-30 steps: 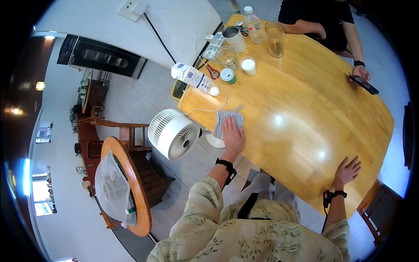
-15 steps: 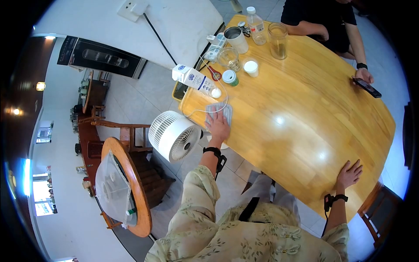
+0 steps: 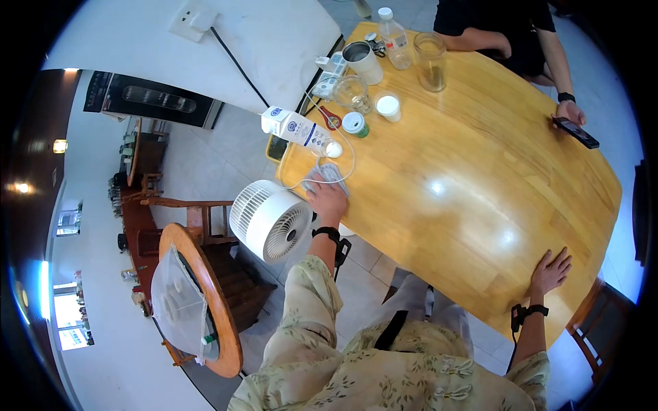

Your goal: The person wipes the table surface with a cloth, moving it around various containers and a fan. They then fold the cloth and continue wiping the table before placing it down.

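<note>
My left hand (image 3: 327,198) presses flat on a grey cloth (image 3: 327,172) at the near left corner of the wooden table (image 3: 466,171). The cloth lies just below a milk carton (image 3: 295,129) lying on its side and under a white cable (image 3: 346,156). My right hand (image 3: 550,270) rests open, palm down, on the table's near right edge and holds nothing.
A white fan (image 3: 269,220) stands beside the table's left edge. At the far end are a metal cup (image 3: 362,60), a glass jar (image 3: 430,60), a bottle (image 3: 393,29), a glass (image 3: 353,90) and small lidded pots (image 3: 388,106). A person in black (image 3: 507,27) sits opposite, hand by a phone (image 3: 576,132). A round side table (image 3: 199,301) stands left.
My left hand has slid the grey cloth leftward and further away, from the table's near middle edge to its left corner by the carton. The right hand has stayed in place.
</note>
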The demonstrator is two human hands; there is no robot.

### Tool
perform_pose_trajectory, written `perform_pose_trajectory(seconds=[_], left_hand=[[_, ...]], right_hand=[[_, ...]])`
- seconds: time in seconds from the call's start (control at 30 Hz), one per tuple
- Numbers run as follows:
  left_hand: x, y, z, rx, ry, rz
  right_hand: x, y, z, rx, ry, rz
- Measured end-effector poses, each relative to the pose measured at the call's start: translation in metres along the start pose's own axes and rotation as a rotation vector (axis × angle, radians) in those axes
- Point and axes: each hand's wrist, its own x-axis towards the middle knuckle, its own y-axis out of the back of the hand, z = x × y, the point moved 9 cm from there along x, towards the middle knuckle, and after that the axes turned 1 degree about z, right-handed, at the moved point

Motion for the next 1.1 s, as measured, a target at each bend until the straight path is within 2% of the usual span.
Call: perform_pose_trajectory(seconds=[0.07, 0.1, 0.17, 0.27, 0.47, 0.6, 0.77, 0.87, 1.0, 1.1], left_hand=[[0.01, 0.003, -0.002, -0.036, -0.039, 0.131], [0.016, -0.002, -0.005, -0.036, -0.041, 0.128], [0.025, 0.002, -0.004, 0.051, -0.086, 0.243], [0.04, -0.003, -0.01, 0.016, 0.002, 0.178], [0.063, -0.007, -0.016, -0.017, -0.056, 0.258], [0.078, -0.01, -0.019, -0.007, -0.058, 0.239], [0.092, -0.003, -0.018, -0.023, 0.103, 0.137], [0.092, 0.0, -0.016, -0.039, 0.115, 0.11], [0.083, -0.001, -0.012, -0.024, 0.068, 0.098], [0.076, -0.007, -0.007, 0.053, -0.007, 0.183]], right_hand=[[0.0, 0.001, 0.001, -0.002, -0.004, -0.013], [0.0, 0.001, 0.0, 0.001, -0.007, -0.026], [0.0, 0.0, -0.001, -0.007, -0.006, -0.024], [0.0, 0.0, 0.0, -0.024, -0.002, -0.026], [-0.001, 0.004, -0.001, -0.016, -0.004, -0.036], [0.0, 0.0, 0.0, -0.031, 0.004, -0.023], [0.001, -0.003, 0.004, -0.011, 0.017, 0.005], [0.0, -0.005, 0.004, -0.009, 0.024, 0.015], [-0.001, -0.002, 0.002, 0.008, 0.034, 0.017], [0.0, 0.004, -0.002, -0.009, 0.01, -0.007]])
